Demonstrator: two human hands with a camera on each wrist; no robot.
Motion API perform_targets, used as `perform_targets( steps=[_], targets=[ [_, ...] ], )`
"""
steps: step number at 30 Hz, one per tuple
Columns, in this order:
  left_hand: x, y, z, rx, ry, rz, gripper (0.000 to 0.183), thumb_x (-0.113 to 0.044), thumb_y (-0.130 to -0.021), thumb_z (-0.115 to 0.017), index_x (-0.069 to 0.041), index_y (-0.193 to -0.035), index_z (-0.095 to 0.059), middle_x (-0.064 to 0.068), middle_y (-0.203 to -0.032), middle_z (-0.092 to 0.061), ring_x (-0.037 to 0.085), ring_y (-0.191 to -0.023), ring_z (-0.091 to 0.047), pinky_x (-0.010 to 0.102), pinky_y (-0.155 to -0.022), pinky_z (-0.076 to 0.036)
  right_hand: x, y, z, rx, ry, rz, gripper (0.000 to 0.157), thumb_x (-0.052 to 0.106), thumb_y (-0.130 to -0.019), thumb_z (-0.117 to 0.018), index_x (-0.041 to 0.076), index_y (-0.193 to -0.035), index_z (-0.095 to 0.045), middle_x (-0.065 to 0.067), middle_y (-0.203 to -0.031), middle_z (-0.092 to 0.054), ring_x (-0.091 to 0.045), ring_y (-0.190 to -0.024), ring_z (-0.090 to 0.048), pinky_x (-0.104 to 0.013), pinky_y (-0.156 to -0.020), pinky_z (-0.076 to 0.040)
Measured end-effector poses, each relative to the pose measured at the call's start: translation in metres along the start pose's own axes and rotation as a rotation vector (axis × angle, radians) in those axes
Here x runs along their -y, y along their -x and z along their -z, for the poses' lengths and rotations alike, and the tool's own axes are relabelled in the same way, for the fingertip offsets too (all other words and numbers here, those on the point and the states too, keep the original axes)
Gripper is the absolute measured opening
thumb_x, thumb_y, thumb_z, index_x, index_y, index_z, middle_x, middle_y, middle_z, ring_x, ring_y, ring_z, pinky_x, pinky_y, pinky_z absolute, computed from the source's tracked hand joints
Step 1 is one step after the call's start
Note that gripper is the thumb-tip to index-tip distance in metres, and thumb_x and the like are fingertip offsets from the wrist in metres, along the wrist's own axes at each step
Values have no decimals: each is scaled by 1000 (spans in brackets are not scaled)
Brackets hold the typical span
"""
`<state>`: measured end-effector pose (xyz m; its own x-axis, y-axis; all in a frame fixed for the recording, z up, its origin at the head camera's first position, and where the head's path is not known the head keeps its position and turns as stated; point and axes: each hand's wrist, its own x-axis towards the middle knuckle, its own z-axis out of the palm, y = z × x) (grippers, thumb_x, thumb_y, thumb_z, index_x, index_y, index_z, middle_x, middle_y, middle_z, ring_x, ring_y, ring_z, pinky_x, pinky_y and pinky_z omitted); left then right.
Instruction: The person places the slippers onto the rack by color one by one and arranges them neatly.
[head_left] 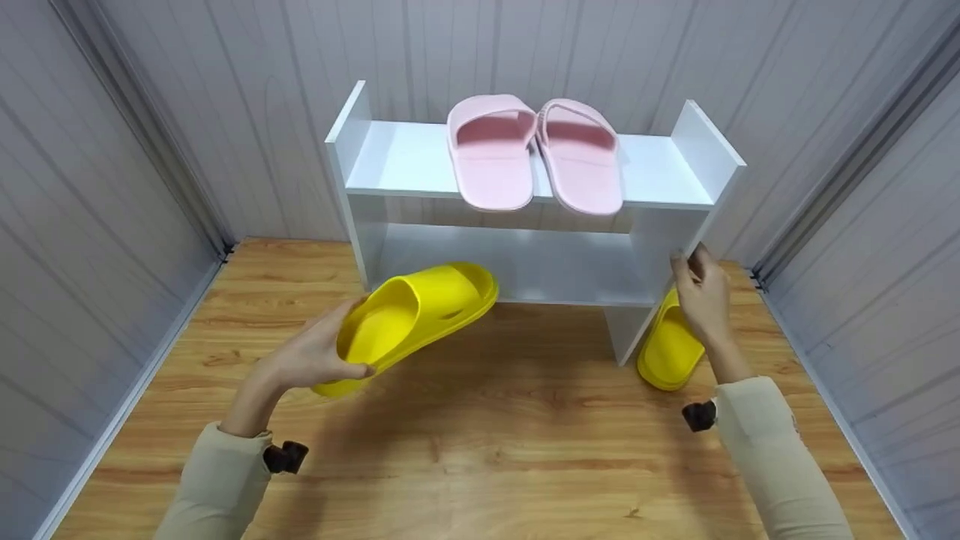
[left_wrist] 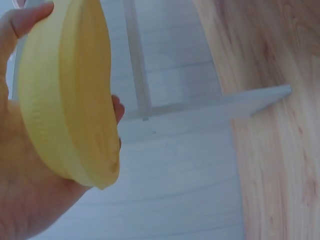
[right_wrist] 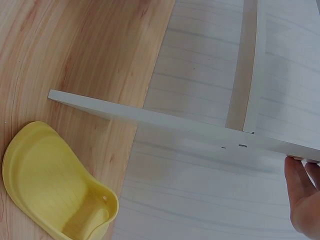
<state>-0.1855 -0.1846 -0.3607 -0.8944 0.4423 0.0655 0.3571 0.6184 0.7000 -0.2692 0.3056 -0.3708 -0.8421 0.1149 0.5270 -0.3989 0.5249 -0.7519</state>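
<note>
Pale walls with thin lines stand behind the white shelf and at its sides, and a wood floor lies under it. In front of the white shelf, near its left end, the left hand holds a yellow slipper in the air. The thumb is on 1 side of the heel and the fingers are on the far side. This seems to be a good way to hold it, as it leaves the toe free to point at the white shelf.

The right hand is at the right end of the white shelf. Its fingertips touch the outside of that end, close to the front edge, maybe to keep it still. I cannot tell if it grips or only touches.

The 2nd yellow slipper lies on the floor just to the right of the white shelf, below the right hand.

On the top board of the white shelf sit 2 pink slippers, side by side. Their heels stick out past the front edge, perhaps because the board is too short for them.
</note>
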Motion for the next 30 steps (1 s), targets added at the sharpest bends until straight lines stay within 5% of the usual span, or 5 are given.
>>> perform_targets(
  steps=[10,25,30],
  targets=[
    [-15,-16,-19,-185,-116,72,89,-25,-64,-74,-1,-136,-26,17,-117,-45,29,-96,-41,47,-77,-33,6,1,2,26,-9,-32,42,25,-92,-46,-2,-125,-45,-20,-121,-48,-31,-110,-45,-45,-89,-37],
    [-10,-49,-46,-462,-146,16,67,-31,-60,-76,1,-112,-49,13,-91,-58,27,-79,-52,43,-67,-38,-1,0,-1,-16,11,12,37,25,-91,-47,-1,-117,-52,-18,-111,-55,-28,-103,-51,-44,-87,-39],
    [-8,-59,-48,-497,-143,-10,63,-31,-60,-75,1,-109,-52,12,-88,-58,26,-77,-51,41,-64,-39,25,6,0,-18,1,17,33,15,-91,-47,-8,-116,-50,-25,-110,-54,-32,-103,-50,-47,-87,-37]
  ],
)
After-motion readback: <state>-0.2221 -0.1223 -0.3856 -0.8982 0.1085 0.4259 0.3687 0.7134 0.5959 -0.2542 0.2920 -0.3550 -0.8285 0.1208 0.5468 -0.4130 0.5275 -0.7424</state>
